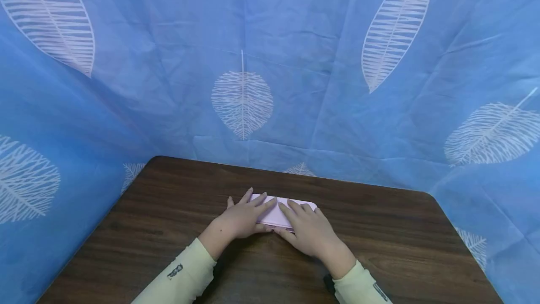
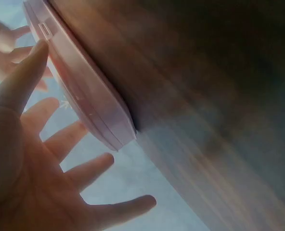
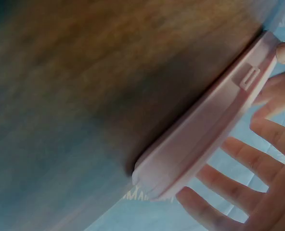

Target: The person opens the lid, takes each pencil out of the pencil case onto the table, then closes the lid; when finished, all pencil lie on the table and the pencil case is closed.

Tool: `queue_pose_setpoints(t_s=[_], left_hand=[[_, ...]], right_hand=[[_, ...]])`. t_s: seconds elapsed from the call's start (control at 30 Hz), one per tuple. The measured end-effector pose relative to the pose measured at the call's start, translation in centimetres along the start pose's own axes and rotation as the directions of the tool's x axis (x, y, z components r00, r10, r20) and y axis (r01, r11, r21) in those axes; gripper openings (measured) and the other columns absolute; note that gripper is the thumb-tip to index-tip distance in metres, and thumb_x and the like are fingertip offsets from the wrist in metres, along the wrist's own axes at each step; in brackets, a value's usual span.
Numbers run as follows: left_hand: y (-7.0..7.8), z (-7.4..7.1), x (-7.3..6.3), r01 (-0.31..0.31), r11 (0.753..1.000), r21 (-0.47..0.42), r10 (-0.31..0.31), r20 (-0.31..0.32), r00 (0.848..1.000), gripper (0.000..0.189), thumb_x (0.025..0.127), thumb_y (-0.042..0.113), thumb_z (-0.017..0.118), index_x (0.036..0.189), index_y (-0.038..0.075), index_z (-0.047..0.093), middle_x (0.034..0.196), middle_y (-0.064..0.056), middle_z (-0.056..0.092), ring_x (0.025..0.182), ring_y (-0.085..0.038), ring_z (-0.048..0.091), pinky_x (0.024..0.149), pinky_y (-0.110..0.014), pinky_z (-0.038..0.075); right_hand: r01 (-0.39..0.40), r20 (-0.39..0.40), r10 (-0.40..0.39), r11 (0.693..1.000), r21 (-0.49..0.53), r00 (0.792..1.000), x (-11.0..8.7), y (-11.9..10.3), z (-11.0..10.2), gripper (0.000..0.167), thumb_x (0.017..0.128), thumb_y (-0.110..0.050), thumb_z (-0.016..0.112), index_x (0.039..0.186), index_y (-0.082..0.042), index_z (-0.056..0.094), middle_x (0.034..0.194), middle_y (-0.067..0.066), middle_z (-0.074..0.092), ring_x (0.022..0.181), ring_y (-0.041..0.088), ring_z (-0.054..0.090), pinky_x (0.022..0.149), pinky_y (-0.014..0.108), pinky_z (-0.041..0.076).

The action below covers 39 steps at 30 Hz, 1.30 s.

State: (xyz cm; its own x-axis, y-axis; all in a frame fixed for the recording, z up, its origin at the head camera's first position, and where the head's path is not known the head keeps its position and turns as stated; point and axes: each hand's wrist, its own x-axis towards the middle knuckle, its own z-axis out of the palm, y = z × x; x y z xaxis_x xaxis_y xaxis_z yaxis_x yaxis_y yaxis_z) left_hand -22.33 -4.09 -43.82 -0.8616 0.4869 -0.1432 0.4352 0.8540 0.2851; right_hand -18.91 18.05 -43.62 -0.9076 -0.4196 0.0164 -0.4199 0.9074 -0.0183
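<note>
A flat pink plastic case (image 1: 273, 215) with rounded corners lies on the table, its front wall and small clasp (image 2: 45, 31) showing in the left wrist view. My left hand (image 1: 241, 218) rests over its left part with spread, straight fingers, the thumb along the front edge by the clasp. Over the right part lies my right hand (image 1: 310, 230), its fingers also extended across the lid and its thumb tip near the other thumb at the front. From the right wrist view, the case (image 3: 200, 139) looks closed, and its contents are hidden.
A dark wood-grain table (image 1: 405, 233) with rounded far corners carries the case. Behind and beside it hangs a blue cloth (image 1: 303, 107) printed with white leaves. Pale yellow sleeves (image 1: 181, 271) cover both forearms, and a black band (image 1: 329, 284) shows at the right wrist.
</note>
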Motion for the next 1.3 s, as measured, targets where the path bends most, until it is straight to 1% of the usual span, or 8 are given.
queue_pose_setpoints(t_s=[0.23,0.43,0.67,0.87,1.03,1.17,1.23,1.3], left_hand=[[0.2,-0.5,0.8,-0.017,0.999,0.031,0.017,-0.006,1.000,0.076,0.100,0.043,0.074,0.167,0.035,0.038,0.175,-0.001,0.038,0.165,-0.037,0.030,0.119,-0.080,0.034],[0.0,-0.4,1.2,-0.047,0.994,0.101,0.050,-0.032,0.998,0.071,0.098,0.036,0.079,0.162,0.028,0.049,0.171,-0.007,0.044,0.160,-0.042,0.039,0.118,-0.065,0.047],[0.2,-0.5,1.6,-0.100,0.978,0.183,0.111,-0.052,0.992,0.061,0.100,0.032,0.078,0.156,0.023,0.058,0.163,-0.012,0.052,0.151,-0.048,0.048,0.111,-0.057,0.056],[0.3,-0.8,1.8,-0.115,0.968,0.222,0.130,-0.052,0.990,0.055,0.098,0.035,0.079,0.150,0.025,0.063,0.152,-0.010,0.060,0.138,-0.040,0.059,0.096,-0.054,0.063],[0.2,-0.9,2.1,-0.118,0.966,0.232,0.135,-0.058,0.989,0.051,0.095,0.037,0.083,0.142,0.025,0.067,0.141,-0.009,0.065,0.125,-0.035,0.064,0.087,-0.051,0.064],[0.3,-1.0,2.1,-0.121,0.960,0.251,0.138,-0.051,0.989,0.047,0.098,0.037,0.080,0.141,0.024,0.067,0.137,-0.008,0.065,0.122,-0.034,0.064,0.084,-0.049,0.064],[0.5,-1.0,2.1,-0.123,0.958,0.260,0.140,-0.046,0.989,0.047,0.098,0.038,0.079,0.141,0.024,0.067,0.136,-0.008,0.064,0.121,-0.034,0.064,0.083,-0.047,0.064],[0.5,-0.8,2.0,-0.124,0.957,0.261,0.139,-0.040,0.989,0.046,0.098,0.038,0.079,0.140,0.024,0.066,0.135,-0.008,0.064,0.119,-0.033,0.064,0.081,-0.046,0.064]], right_hand=[[0.073,-0.085,-0.084,0.989,-0.131,0.993,0.9,-0.1,0.4,0.051,0.104,-0.054,0.064,0.148,-0.026,0.065,0.145,0.010,0.068,0.123,0.041,0.067,0.099,0.062,0.058],[0.121,-0.153,-0.159,0.965,-0.234,0.975,1.4,-0.8,0.1,0.048,0.099,-0.049,0.074,0.141,-0.028,0.070,0.127,0.011,0.075,0.103,0.039,0.074,0.081,0.053,0.064],[0.165,-0.261,-0.319,0.862,-0.479,0.911,1.6,-1.2,0.5,0.047,0.091,-0.040,0.082,0.134,-0.025,0.073,0.103,0.011,0.079,0.068,0.027,0.073,0.055,0.037,0.061],[0.240,-0.201,-0.426,0.774,-0.586,0.882,1.8,-1.3,0.8,0.055,0.083,-0.043,0.086,0.130,-0.018,0.072,0.104,0.013,0.081,0.066,0.023,0.073,0.059,0.032,0.062],[0.295,-0.147,-0.509,0.685,-0.666,0.848,2.3,-1.7,1.1,0.037,0.099,-0.033,0.076,0.129,-0.011,0.073,0.102,0.013,0.082,0.070,0.022,0.078,0.063,0.031,0.065],[0.308,-0.119,-0.523,0.654,-0.691,0.844,2.3,-1.8,1.3,0.030,0.106,-0.025,0.066,0.132,-0.009,0.072,0.102,0.015,0.082,0.070,0.026,0.079,0.063,0.034,0.066],[0.310,-0.118,-0.527,0.651,-0.693,0.842,2.2,-1.6,1.5,0.031,0.106,-0.025,0.067,0.132,-0.010,0.072,0.102,0.015,0.083,0.069,0.026,0.079,0.063,0.034,0.066],[0.319,-0.125,-0.544,0.645,-0.695,0.830,2.2,-1.5,1.7,0.030,0.105,-0.025,0.069,0.130,-0.010,0.074,0.100,0.015,0.083,0.066,0.024,0.078,0.063,0.034,0.066]])
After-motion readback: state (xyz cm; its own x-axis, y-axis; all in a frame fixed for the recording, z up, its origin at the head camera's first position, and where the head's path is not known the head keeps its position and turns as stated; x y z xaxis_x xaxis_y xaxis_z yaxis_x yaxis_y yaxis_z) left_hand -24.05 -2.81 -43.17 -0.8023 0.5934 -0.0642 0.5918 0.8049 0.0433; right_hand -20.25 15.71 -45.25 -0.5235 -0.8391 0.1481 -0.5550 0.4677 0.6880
